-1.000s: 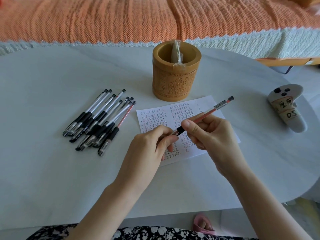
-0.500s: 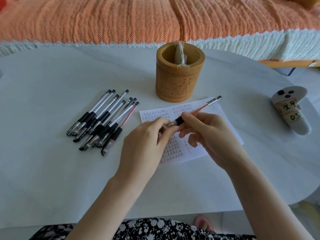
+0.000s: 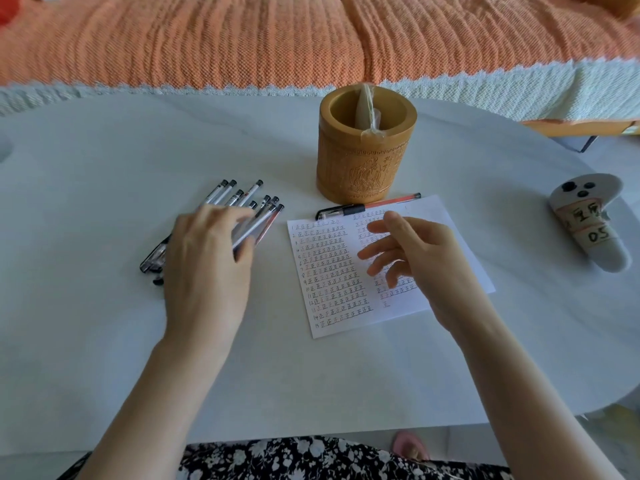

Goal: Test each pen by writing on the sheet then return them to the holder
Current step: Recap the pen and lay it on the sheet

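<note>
An orange cover fills the back of the view. In front of it, the white table carries everything the task needs, all within arm's reach. The sheet lies square to the person at the middle, already filled with numbered rows of test marks, so most of the writing appears done. The holder stands upright just beyond the sheet's far edge and has no pens in it, only a clear-wrapped item leaning inside. The left grip lies over the near part of the pens, which are bunched on the table left of the sheet. Its fingers bend down across the barrels, likely to draw out the next one, but blur hides whether they have closed on any. The right grip hovers over the sheet's right half, fingers loose and spread, holding nothing and seemingly free to take a pen for writing. A grey labelled object sits well apart at the right. The red pen lies capped along the sheet's top edge, just before the holder's foot. It was probably parked there as a tested pen, and it is not yet in the holder.
</note>
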The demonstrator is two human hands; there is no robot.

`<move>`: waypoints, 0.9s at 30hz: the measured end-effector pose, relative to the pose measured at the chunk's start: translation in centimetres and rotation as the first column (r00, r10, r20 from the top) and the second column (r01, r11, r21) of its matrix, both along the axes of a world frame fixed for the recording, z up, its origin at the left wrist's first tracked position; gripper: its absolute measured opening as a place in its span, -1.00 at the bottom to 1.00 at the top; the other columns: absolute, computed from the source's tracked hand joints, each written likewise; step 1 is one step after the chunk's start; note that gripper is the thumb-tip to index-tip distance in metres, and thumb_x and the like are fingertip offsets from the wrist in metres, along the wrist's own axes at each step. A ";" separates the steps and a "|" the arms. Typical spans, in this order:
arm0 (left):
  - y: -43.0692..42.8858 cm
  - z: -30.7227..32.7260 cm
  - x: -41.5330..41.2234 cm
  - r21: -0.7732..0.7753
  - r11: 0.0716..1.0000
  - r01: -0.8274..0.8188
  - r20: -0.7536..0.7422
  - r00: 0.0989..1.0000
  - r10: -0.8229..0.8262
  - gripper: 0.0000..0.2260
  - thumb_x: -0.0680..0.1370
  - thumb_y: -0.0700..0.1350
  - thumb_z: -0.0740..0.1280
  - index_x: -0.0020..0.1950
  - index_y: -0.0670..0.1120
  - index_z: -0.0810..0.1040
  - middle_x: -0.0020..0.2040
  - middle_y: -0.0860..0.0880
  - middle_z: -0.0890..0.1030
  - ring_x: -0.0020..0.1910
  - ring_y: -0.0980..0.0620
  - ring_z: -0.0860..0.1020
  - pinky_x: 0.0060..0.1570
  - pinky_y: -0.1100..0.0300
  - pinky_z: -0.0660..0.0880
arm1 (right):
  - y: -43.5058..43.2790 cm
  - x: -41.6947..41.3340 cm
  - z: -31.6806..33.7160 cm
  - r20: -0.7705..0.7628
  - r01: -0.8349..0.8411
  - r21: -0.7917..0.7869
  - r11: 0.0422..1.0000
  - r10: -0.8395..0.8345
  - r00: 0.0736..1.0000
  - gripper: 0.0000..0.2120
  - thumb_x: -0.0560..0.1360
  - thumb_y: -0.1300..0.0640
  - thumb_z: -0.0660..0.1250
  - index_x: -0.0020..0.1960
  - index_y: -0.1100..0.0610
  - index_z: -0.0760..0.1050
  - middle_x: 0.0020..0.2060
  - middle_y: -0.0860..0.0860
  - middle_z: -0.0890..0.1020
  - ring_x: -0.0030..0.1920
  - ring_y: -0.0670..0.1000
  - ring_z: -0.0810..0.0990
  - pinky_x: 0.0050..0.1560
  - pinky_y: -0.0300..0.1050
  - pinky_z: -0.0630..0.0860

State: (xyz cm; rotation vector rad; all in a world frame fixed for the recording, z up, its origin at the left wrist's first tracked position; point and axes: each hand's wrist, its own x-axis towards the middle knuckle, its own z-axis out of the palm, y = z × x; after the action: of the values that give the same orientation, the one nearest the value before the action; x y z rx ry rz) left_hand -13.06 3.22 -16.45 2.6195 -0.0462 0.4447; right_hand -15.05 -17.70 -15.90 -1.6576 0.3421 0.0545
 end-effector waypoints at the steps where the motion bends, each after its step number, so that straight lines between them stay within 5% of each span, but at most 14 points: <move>1: 0.5 -0.1 0.2 -0.001 1.000 -0.030 -0.021 0.999 0.030 -0.76 0.49 -0.23 0.35 0.14 -0.06 0.57 0.06 -0.08 0.58 0.07 -0.17 0.45 0.02 0.03 0.36 | 0.0 -0.1 0.0 0.005 -0.010 -0.018 1.000 0.010 1.000 -0.72 0.62 0.08 0.15 0.00 0.23 0.57 -0.30 0.14 0.70 -0.45 -0.02 0.60 -0.46 -0.19 0.49; 11: 1.0 0.0 0.3 -0.156 0.985 -0.080 -0.048 0.996 0.073 -0.83 0.48 -0.22 0.34 0.03 -0.02 0.57 -0.11 0.07 0.64 -0.10 0.00 0.59 -0.15 0.11 0.47 | -0.1 -0.2 -0.4 0.053 -0.015 -0.065 0.998 0.018 0.998 -0.78 0.60 0.19 0.18 -0.02 0.22 0.60 -0.32 0.09 0.69 -0.47 -0.05 0.57 -0.48 -0.19 0.46; 16: -0.5 1.8 -0.4 -0.277 0.943 0.184 0.184 0.974 -0.136 -0.83 0.48 -0.22 0.39 0.06 -0.08 0.57 -0.10 0.05 0.62 -0.15 0.07 0.57 -0.06 0.18 0.51 | 0.4 -0.6 0.1 0.148 -0.082 -0.008 0.997 0.083 0.986 -0.77 0.57 0.05 0.25 0.02 0.18 0.59 -0.33 0.07 0.67 -0.45 -0.03 0.54 -0.48 -0.20 0.44; 21: -2.9 1.3 -1.5 -0.199 0.811 0.551 0.227 0.831 -0.509 -0.81 0.47 -0.15 0.42 0.07 -0.11 0.56 -0.08 0.09 0.62 -0.13 0.18 0.58 -0.07 0.20 0.53 | 1.7 -1.2 0.3 0.295 -0.260 0.072 0.963 0.229 0.928 -0.71 0.48 -0.02 0.30 0.07 0.16 0.57 -0.39 -0.01 0.58 -0.46 -0.03 0.48 -0.48 -0.19 0.41; 27: -3.8 0.5 -1.8 -0.367 0.799 0.476 0.065 0.870 -0.489 -0.72 0.46 0.05 0.39 0.11 -0.02 0.49 -0.05 0.16 0.61 -0.05 0.22 0.57 -0.05 0.27 0.50 | 0.8 -1.1 0.4 0.347 -0.066 0.207 0.976 -0.010 0.938 -0.72 0.47 0.00 0.27 -0.14 0.20 0.62 -0.47 0.00 0.51 -0.50 -0.03 0.42 -0.48 -0.23 0.37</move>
State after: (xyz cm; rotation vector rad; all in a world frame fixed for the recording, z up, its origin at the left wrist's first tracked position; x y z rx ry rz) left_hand -14.85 -0.56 -15.95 2.1281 -0.5557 0.1987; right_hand -16.10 -16.95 -15.50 -1.4225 0.0402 -0.1737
